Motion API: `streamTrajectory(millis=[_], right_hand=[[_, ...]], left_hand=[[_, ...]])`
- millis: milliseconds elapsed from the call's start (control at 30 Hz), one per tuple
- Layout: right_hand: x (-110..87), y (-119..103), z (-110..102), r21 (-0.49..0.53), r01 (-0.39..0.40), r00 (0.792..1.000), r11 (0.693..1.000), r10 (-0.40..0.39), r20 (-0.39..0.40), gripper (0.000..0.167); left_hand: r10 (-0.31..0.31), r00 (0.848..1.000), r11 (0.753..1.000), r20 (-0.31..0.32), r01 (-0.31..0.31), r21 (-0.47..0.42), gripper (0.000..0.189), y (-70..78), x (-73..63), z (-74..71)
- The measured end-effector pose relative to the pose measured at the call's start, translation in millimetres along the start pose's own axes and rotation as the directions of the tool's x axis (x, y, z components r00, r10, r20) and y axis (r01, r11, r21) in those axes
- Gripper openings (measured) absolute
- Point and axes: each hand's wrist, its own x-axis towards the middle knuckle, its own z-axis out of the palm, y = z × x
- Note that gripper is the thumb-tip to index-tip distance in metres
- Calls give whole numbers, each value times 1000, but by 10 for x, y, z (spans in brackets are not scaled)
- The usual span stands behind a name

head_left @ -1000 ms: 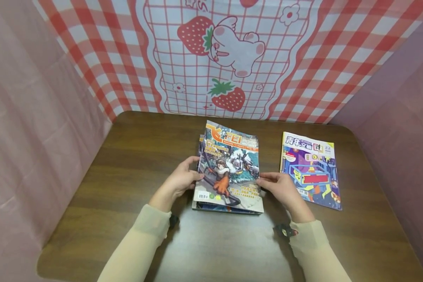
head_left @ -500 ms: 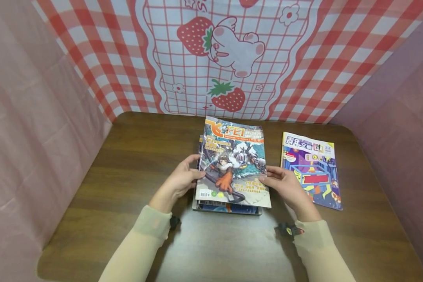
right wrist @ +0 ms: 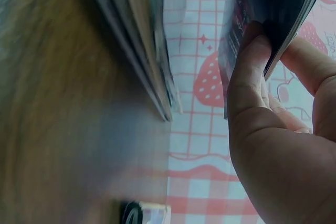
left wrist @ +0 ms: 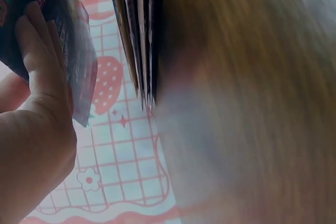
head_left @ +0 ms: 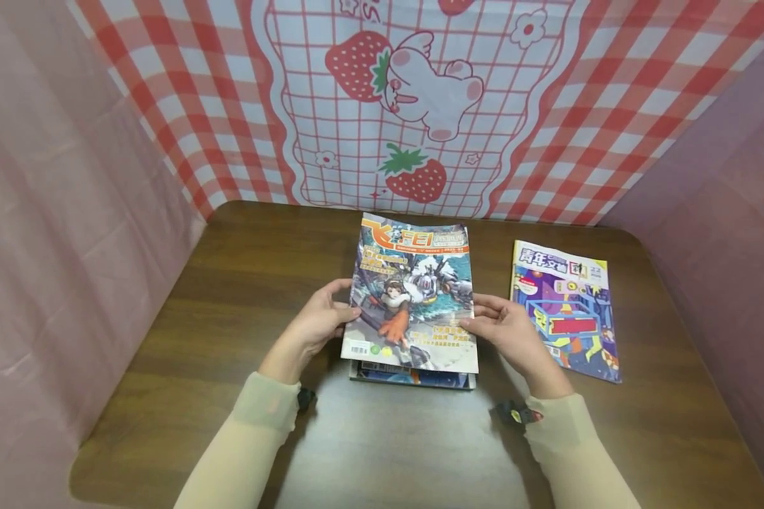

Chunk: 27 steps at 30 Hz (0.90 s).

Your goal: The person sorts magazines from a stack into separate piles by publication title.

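Note:
A magazine with an orange "FEI" title (head_left: 414, 290) is held above a stack of magazines (head_left: 414, 378). My left hand (head_left: 318, 318) pinches its left edge, thumb on the cover and fingers beneath. On the opposite edge my right hand (head_left: 506, 329) grips it the same way. Both wrist views show a gap between the held magazine and the stack (left wrist: 139, 35). Most of the stack's top cover is hidden; only a strip shows at the near side.
A purple magazine (head_left: 566, 311) lies flat on the wooden table (head_left: 229, 283) to the right. Behind the table hangs a red-and-white checked cloth with strawberries (head_left: 356, 67). Pink cloth (head_left: 51, 212) borders the left and right sides.
Both hands have kept hold of the FEI magazine. It first rose and slid right over the stack, then moved back left. The purple magazine has stayed in place.

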Motion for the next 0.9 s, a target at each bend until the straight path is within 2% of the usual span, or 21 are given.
streamTrajectory(millis=[200, 400, 633, 800, 900], right_hand=[[52, -65, 63, -30, 15, 1000, 999, -15, 7, 66], [117, -124, 139, -64, 22, 1000, 998, -20, 21, 67], [205, -186, 238, -25, 20, 999, 999, -19, 42, 66], [308, -241, 365, 3, 23, 997, 1000, -23, 67, 65], [360, -279, 445, 25, 19, 997, 999, -21, 77, 63]], left_hand=[[42, 999, 999, 5, -42, 14, 59, 11, -18, -116], [44, 999, 999, 4, -44, -6, 61, 62, -46, -218], [41, 999, 998, 7, -40, -41, 61, 103, -52, -342], [34, 999, 998, -21, -35, -43, 61, 151, -82, -484], [39, 999, 998, -15, -40, -40, 61, 177, -90, -570]])
